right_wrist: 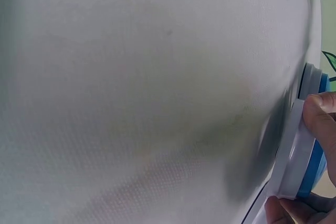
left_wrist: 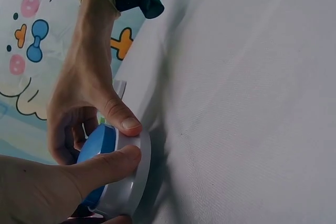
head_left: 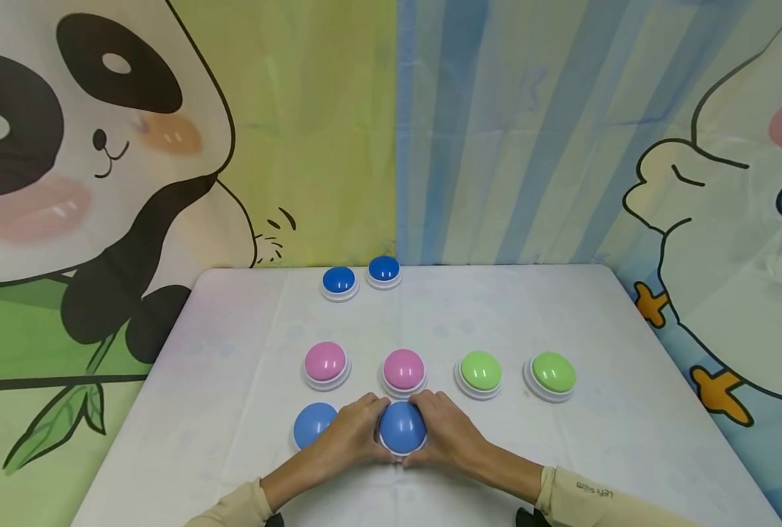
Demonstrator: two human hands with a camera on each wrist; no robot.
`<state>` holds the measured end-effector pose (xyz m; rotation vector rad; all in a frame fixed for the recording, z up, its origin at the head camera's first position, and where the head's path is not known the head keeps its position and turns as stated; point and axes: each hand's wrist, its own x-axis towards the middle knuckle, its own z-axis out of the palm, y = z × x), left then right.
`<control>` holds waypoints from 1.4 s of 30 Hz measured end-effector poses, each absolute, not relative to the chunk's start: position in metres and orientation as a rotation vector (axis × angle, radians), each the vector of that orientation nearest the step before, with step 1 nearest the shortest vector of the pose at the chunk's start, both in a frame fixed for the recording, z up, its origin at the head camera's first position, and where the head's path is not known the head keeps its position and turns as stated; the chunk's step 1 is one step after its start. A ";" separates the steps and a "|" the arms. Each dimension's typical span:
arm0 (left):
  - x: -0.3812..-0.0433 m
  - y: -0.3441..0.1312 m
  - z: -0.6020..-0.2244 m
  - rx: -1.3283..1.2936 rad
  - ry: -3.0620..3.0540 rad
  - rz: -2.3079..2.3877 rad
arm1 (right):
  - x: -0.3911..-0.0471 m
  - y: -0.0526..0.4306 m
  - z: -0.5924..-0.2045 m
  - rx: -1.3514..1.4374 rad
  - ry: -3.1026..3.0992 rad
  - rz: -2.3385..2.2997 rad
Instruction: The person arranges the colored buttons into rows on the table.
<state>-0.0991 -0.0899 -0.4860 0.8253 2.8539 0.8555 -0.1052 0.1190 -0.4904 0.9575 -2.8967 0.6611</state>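
Observation:
A push button with a large blue dome and white base (head_left: pixel 401 427) is at the front middle of the table. My left hand (head_left: pixel 358 430) grips it from the left side and my right hand (head_left: pixel 448 432) from the right. In the left wrist view, both thumbs press against the near side of the white base (left_wrist: pixel 118 198). The right wrist view has fingers around the same button (right_wrist: pixel 295 156) at its right edge. Whether its base touches the table I cannot tell. Another blue button (head_left: pixel 313 423) stands left, partly hidden behind my left hand.
Just beyond my hands are two pink buttons (head_left: pixel 325 361) and, to the right, two green buttons (head_left: pixel 481 371). Two darker blue buttons (head_left: pixel 339 280) stand at the far edge of the white-covered table (head_left: pixel 246 454). Printed cartoon curtains (head_left: pixel 311 132) hang behind it.

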 end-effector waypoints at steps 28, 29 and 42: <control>-0.082 -0.075 -0.498 0.816 3.018 0.509 | -0.098 0.118 -0.503 0.965 -2.990 0.651; -0.082 -0.076 -0.498 0.815 3.022 0.508 | -0.098 0.118 -0.503 0.961 -2.988 0.653; -0.078 -0.092 -0.495 0.784 2.826 0.671 | -0.096 0.124 -0.504 0.965 -2.966 0.667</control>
